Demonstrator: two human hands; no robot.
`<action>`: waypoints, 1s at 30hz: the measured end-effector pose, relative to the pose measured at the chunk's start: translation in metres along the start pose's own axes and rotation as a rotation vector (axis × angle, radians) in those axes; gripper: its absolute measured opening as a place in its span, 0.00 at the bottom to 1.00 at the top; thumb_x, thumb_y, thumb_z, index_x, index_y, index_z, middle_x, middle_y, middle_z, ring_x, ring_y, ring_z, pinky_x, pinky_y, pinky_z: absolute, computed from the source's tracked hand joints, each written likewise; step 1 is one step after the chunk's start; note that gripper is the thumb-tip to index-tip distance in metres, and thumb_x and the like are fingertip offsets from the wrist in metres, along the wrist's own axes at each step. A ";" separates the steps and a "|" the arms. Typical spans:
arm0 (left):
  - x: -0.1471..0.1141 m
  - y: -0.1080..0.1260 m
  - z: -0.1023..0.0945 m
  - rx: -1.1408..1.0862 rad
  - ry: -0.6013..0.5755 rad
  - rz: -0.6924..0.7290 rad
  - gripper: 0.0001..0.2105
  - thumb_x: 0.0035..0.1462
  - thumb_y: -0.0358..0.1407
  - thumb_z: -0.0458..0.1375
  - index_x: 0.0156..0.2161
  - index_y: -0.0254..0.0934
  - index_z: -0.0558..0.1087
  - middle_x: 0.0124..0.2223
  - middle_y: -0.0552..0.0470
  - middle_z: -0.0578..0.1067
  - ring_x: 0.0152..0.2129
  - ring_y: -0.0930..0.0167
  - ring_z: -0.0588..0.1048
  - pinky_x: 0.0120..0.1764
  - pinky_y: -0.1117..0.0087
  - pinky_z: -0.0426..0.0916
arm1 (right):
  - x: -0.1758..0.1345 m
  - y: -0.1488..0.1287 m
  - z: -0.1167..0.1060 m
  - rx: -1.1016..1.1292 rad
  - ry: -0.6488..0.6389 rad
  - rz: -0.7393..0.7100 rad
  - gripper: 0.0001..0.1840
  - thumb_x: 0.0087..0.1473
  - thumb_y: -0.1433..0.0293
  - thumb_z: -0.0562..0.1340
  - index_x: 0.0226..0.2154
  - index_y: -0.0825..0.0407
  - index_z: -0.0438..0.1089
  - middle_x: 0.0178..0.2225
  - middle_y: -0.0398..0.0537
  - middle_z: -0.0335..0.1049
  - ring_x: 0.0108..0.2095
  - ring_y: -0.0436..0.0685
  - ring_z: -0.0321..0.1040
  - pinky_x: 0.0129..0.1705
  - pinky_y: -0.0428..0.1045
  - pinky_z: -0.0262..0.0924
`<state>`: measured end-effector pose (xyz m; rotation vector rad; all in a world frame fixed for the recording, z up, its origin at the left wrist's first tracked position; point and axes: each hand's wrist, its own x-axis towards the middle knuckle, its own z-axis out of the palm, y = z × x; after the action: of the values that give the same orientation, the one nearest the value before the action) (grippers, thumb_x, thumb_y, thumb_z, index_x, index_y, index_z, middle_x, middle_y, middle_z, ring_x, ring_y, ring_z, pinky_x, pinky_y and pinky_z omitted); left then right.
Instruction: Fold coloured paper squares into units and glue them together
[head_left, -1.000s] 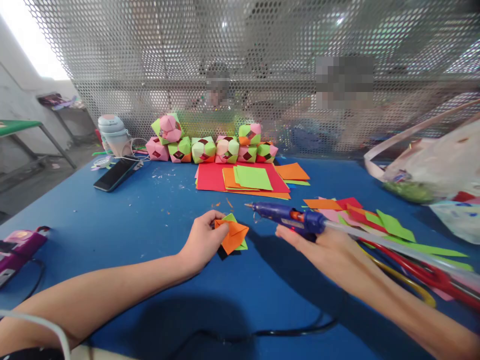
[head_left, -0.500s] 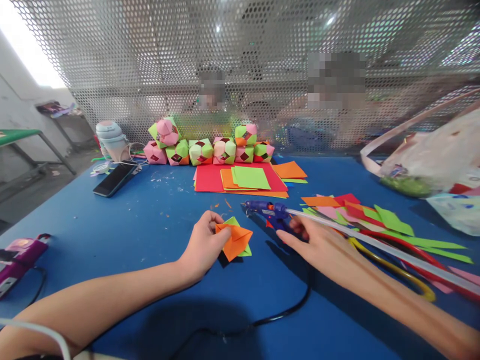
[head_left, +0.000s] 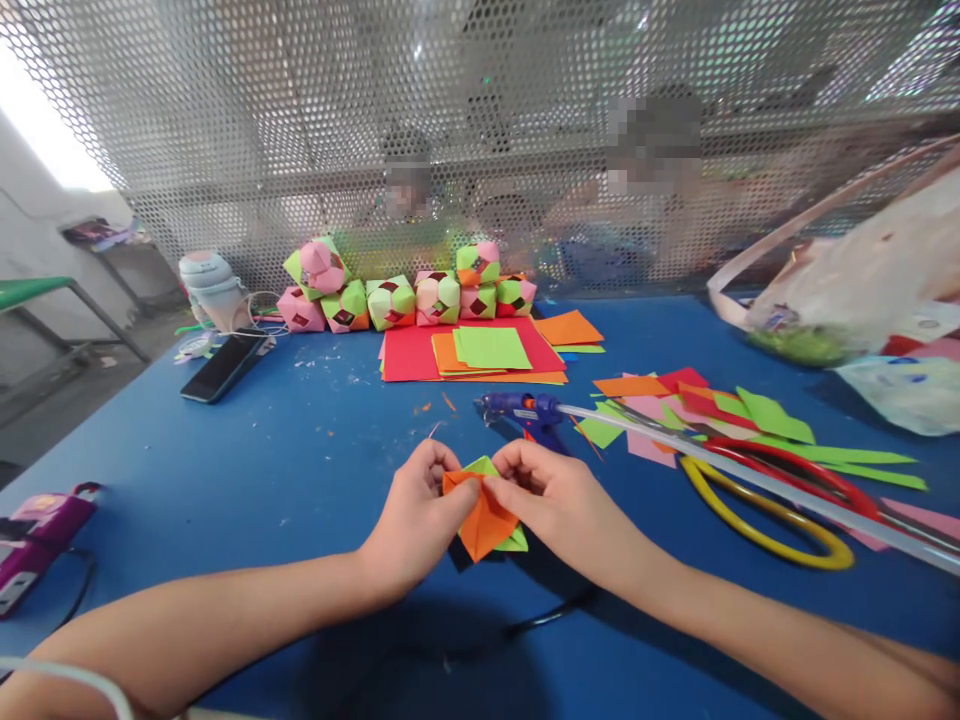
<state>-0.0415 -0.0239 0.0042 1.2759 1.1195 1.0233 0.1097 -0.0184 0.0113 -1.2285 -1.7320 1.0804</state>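
Between my hands is a folded paper piece [head_left: 486, 520], orange in front with lime green showing behind it. My left hand [head_left: 426, 510] pinches its left upper side between thumb and fingers. The thumb and curled fingers of my right hand [head_left: 559, 498] grip the same piece at its upper right. Just beyond my right hand, a blue glue gun [head_left: 529, 408] rests on the blue table [head_left: 315, 490], with a long clear glue stick [head_left: 675, 445] running out of its back to the right.
Several folded paper balls [head_left: 390, 303] line the mesh screen [head_left: 300, 130]. Stacked coloured sheets [head_left: 409, 355] lie before them. Scissors [head_left: 780, 550] and paper strips [head_left: 772, 415] are at right, near a bag [head_left: 885, 270]. A phone [head_left: 221, 365], bottle [head_left: 212, 290] and purple power strip [head_left: 45, 530] stand left.
My right hand has left the glue gun, which now lies on the table, and has come left to grip the folded paper. My left hand keeps its hold on the paper.
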 end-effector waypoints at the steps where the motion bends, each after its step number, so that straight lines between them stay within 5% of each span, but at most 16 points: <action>1: 0.000 0.000 -0.001 -0.004 -0.001 -0.003 0.09 0.49 0.35 0.56 0.29 0.37 0.58 0.22 0.61 0.59 0.20 0.78 0.59 0.23 0.78 0.55 | 0.000 0.001 0.001 0.006 0.009 -0.001 0.08 0.52 0.65 0.56 0.25 0.51 0.60 0.22 0.39 0.58 0.23 0.48 0.58 0.25 0.45 0.58; 13: 0.005 0.001 -0.004 0.036 0.005 -0.013 0.06 0.52 0.35 0.53 0.28 0.35 0.63 0.22 0.59 0.61 0.21 0.77 0.60 0.25 0.77 0.56 | -0.007 0.005 -0.003 0.012 0.024 -0.071 0.03 0.53 0.69 0.56 0.30 0.50 0.64 0.25 0.39 0.62 0.26 0.48 0.61 0.29 0.44 0.60; 21: 0.005 0.001 -0.004 0.103 0.001 0.000 0.05 0.53 0.34 0.53 0.28 0.35 0.63 0.22 0.59 0.61 0.21 0.77 0.59 0.25 0.77 0.55 | -0.009 0.002 -0.007 -0.028 -0.020 -0.155 0.07 0.56 0.70 0.53 0.29 0.51 0.66 0.30 0.42 0.66 0.30 0.50 0.63 0.33 0.45 0.60; 30: 0.003 0.000 -0.005 0.138 -0.025 0.017 0.06 0.54 0.35 0.53 0.29 0.35 0.63 0.23 0.60 0.60 0.21 0.78 0.59 0.25 0.77 0.55 | -0.007 0.011 -0.003 0.030 -0.008 0.003 0.06 0.53 0.66 0.57 0.30 0.51 0.65 0.25 0.40 0.64 0.26 0.49 0.62 0.28 0.44 0.60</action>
<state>-0.0457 -0.0198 0.0045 1.4066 1.1782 0.9536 0.1182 -0.0218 0.0016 -1.2104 -1.7147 1.1111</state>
